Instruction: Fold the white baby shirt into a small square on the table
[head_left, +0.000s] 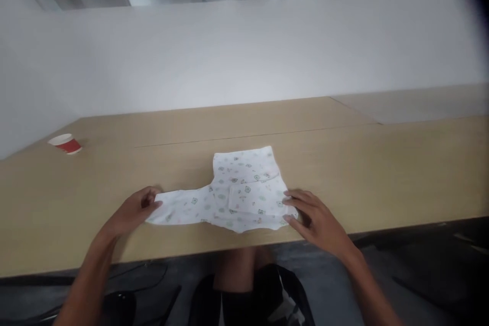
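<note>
A small white baby shirt (244,165) with a scattered animal print lies on the table. One sleeve stretches out to the left, and the other is folded across the body of the shirt. At the outstretched sleeve's cuff, my left hand (133,211) is closed, pinching the fabric between thumb and fingers. My right hand (315,216) rests on the shirt's right edge beside the folded sleeve. Its fingers are spread, with the fingertips touching the cloth.
The wooden table (401,173) runs along a white wall (244,56), its front edge close to my legs. Toward the far left stands a red and white paper cup (69,143). Below the table, dark chair parts and a cable show.
</note>
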The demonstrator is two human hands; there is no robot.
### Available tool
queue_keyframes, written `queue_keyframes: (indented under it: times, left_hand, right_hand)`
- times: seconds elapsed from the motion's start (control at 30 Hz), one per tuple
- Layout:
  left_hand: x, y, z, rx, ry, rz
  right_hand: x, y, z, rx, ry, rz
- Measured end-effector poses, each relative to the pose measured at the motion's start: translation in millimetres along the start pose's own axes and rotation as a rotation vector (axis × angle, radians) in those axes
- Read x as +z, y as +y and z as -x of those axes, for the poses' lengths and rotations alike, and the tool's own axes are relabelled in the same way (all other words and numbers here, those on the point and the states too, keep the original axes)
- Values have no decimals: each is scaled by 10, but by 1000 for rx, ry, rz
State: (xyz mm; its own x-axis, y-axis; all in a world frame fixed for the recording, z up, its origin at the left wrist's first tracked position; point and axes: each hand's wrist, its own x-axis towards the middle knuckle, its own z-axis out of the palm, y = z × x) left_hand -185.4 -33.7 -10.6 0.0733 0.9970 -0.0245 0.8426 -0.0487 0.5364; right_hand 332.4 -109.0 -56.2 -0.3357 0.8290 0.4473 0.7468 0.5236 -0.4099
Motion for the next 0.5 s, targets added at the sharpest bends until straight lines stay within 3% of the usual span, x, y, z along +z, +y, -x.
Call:
queue_keyframes:
  times: [0.13,0.2,0.3,0.33,0.4,0.43,0.5]
  left_hand:
    - [-17,250,-14,-42,57,93]
    - [-4,579,-45,-98,153,340]
    - [109,1298,-34,-115,253,858]
    - [180,1544,-9,-44,200,991]
    - [362,1937,71,130,-106,1126]
    - [464,2055,123,204,-204,1081]
    - [670,2118,235,314,-234,799]
  right_hand:
    - [6,10,-7,9,-2,-10]
    - [11,18,-6,-3,1,-16]
    - [24,30,4,-18,12,-15]
    - [29,31,8,-14,15,-14]
    - [37,31,15,-6,17,-17]
    - [40,29,18,-7,17,-18]
    - [42,22,19,-13,19,-17]
